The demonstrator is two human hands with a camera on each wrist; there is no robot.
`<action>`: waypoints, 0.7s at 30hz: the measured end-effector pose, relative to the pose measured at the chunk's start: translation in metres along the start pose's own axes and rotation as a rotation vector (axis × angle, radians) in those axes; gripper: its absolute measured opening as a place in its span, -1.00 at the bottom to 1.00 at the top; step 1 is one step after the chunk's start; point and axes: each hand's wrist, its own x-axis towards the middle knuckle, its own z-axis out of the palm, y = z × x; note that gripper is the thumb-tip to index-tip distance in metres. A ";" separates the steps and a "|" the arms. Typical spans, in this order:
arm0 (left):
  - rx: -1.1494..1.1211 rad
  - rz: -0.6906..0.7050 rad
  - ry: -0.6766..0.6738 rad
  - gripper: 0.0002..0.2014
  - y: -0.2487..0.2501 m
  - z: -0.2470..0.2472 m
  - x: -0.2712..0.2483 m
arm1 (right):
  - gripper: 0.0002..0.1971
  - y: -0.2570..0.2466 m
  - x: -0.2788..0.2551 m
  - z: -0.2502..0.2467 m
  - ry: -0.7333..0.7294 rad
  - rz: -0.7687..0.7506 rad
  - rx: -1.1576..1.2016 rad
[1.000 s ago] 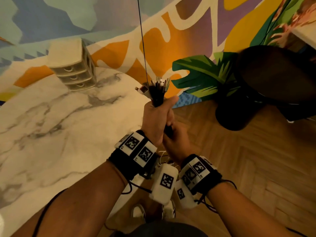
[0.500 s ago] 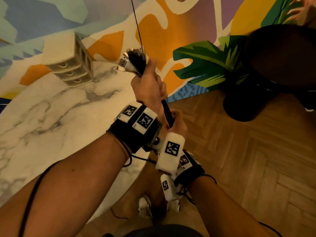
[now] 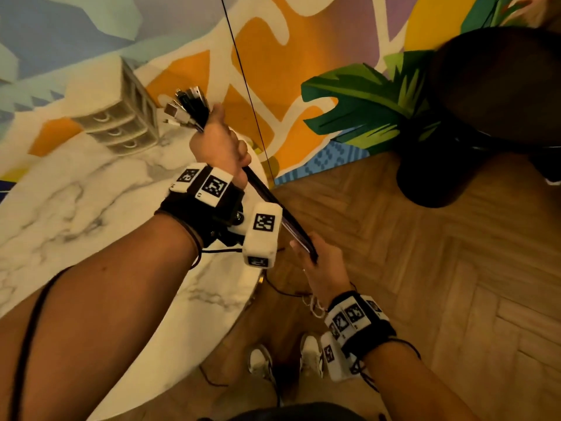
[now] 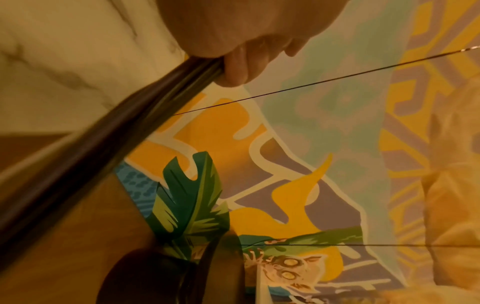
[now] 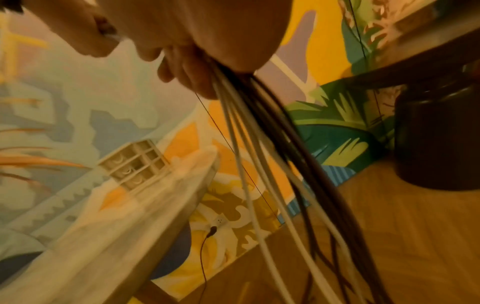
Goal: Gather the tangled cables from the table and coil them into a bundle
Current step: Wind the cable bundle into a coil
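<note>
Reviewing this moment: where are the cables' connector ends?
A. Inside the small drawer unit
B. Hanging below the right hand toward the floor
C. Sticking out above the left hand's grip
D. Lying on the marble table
C: in the head view the plug ends fan out just above the left hand, which grips the cables, while the right hand holds the same strands lower down.
</note>
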 end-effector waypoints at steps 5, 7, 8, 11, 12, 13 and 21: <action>-0.059 -0.042 -0.129 -0.50 -0.016 -0.015 0.010 | -0.74 0.002 0.005 -0.030 -0.176 -0.019 0.235; -0.090 -0.074 -0.176 -0.47 -0.018 -0.017 0.012 | -0.67 -0.002 0.008 -0.043 -0.281 0.088 0.381; -0.104 -0.096 -0.212 -0.46 -0.017 -0.019 0.012 | -0.63 -0.005 0.011 -0.049 -0.319 0.162 0.445; -0.038 -0.187 -0.397 -0.44 -0.014 -0.024 0.003 | -0.50 -0.001 0.018 -0.061 -0.322 0.332 0.498; 0.022 -0.219 -0.504 -0.44 -0.014 -0.028 -0.003 | -0.48 0.002 0.019 -0.061 -0.290 0.385 0.496; 0.114 -0.237 -0.625 -0.47 -0.014 -0.031 -0.013 | -0.47 0.006 0.019 -0.062 -0.236 0.440 0.503; 0.552 -0.094 -0.987 -0.66 -0.009 -0.046 -0.075 | -0.53 0.014 0.007 -0.076 -0.175 0.576 0.373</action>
